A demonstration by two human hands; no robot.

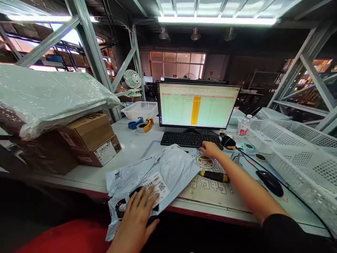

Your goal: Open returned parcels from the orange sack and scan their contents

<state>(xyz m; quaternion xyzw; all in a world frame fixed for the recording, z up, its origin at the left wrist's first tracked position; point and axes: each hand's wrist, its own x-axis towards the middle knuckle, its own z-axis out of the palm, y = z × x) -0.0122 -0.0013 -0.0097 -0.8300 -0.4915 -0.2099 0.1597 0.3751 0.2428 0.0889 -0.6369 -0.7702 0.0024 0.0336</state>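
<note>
My left hand (138, 214) lies with fingers spread on a grey plastic mailer bag (175, 165). The bag is crumpled, hangs partly over the table's front edge, and bears a white shipping label (160, 189) with a barcode and QR code. At the front edge of the black keyboard (179, 138), my right hand (210, 150) rests with bent fingers; I see nothing held in it. A yellow and black utility knife (214, 175) lies on the cartoon-printed mat (195, 191) below my right forearm. Behind the keyboard, a monitor (173, 109) displays a spreadsheet with an orange column.
Cardboard boxes (91, 131) are stacked at left, beside a plastic-wrapped bundle (52, 91). Tape dispensers (144, 125) and a white basket (140, 109) sit behind. On the right are a black mouse (270, 182), a cable, a bottle (243, 126) and white plastic baskets (292, 165).
</note>
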